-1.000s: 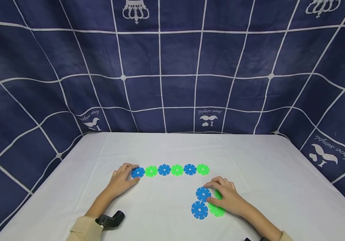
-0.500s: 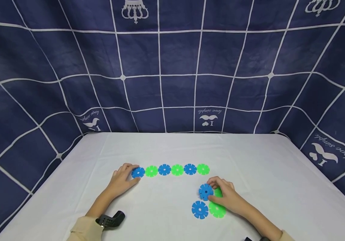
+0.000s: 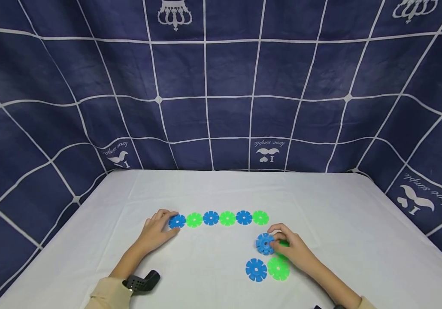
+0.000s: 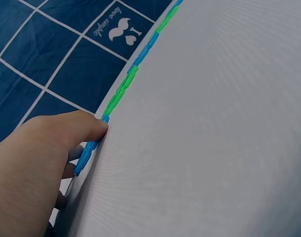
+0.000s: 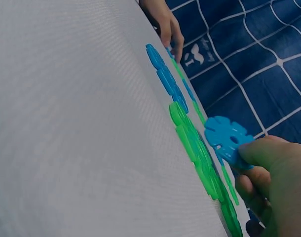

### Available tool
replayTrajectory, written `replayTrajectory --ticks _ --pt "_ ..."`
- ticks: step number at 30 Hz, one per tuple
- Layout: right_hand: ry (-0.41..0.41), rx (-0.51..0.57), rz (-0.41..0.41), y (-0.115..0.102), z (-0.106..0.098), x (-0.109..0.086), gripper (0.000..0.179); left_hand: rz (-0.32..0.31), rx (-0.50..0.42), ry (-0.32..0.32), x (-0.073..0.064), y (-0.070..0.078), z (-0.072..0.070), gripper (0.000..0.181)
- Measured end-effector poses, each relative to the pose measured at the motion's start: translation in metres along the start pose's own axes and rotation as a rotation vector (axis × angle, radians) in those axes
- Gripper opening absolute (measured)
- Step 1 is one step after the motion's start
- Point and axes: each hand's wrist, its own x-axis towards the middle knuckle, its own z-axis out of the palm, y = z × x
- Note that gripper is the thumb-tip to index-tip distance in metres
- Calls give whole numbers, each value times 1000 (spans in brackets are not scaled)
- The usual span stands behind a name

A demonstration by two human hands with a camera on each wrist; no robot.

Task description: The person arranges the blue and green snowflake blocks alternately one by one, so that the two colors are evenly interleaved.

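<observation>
My left hand point(image 3: 158, 231) has thumb and fingers around the leftmost blue snowflake disc point(image 3: 174, 221), which lies flat at the end of a row of alternating blue and green discs. In the left wrist view my thumb touches that disc's near edge. My right hand point(image 3: 293, 251) pinches another blue snowflake disc point(image 5: 221, 131) between thumb and fingers, tilted and raised off the table. Beneath this hand is a partly hidden green disc point(image 3: 284, 243). Just nearer lie a loose blue disc point(image 3: 252, 272) and a green disc point(image 3: 279, 276), side by side.
The row's right end is a green disc point(image 3: 261, 213), farther back than my right hand. A white cloth covers the table point(image 3: 205, 266). Behind it hangs a dark blue curtain point(image 3: 228, 116) with white grid lines.
My right hand has lifted the blue disc off the table, tilting it and shifting it slightly right and away from me. My left hand and the row have stayed in place.
</observation>
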Motion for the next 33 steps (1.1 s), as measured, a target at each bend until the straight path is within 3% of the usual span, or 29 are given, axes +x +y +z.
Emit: replayTrajectory --ticks 5,13,25,33 --pt "116 -94 -8 -8 -5 2 11 6 -3 7 1 2 -1 51" --pt "253 -177 157 -11 -17 5 13 14 -5 5 2 2 -2 51" --pt "295 -248 124 -1 -36 7 25 6 2 13 4 2 0 51" --pt "302 -239 186 11 -40 5 29 13 -4 9 -1 1 1 50"
